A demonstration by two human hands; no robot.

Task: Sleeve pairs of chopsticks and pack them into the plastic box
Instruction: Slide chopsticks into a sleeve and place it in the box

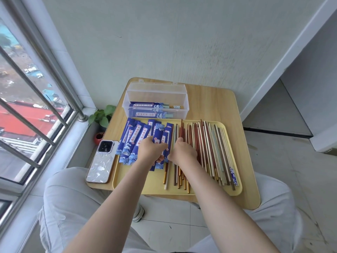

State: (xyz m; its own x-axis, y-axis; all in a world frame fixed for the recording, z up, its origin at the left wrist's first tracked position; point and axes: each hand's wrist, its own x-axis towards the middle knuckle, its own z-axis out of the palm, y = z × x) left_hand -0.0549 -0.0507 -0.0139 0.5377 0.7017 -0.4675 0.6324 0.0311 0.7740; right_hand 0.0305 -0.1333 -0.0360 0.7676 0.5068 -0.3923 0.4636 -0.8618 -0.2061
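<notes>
From the head view, your left hand [152, 149] grips a blue paper sleeve [158, 138] among the loose sleeves on the yellow tray [145, 187], fingers curled around it. Your right hand [184, 151] rests on the loose chopsticks [209, 150] with fingers bent down; whether it grasps any, I cannot tell. The clear plastic box [155, 94] stands behind the tray on the counter [215, 105], with sleeved pairs [145, 111] inside.

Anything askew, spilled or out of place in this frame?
Only the phone: it lies at the table's left front corner, apparently overhanging the edge. The sleeves and loose chopsticks sit untidily but inside the tray.
</notes>
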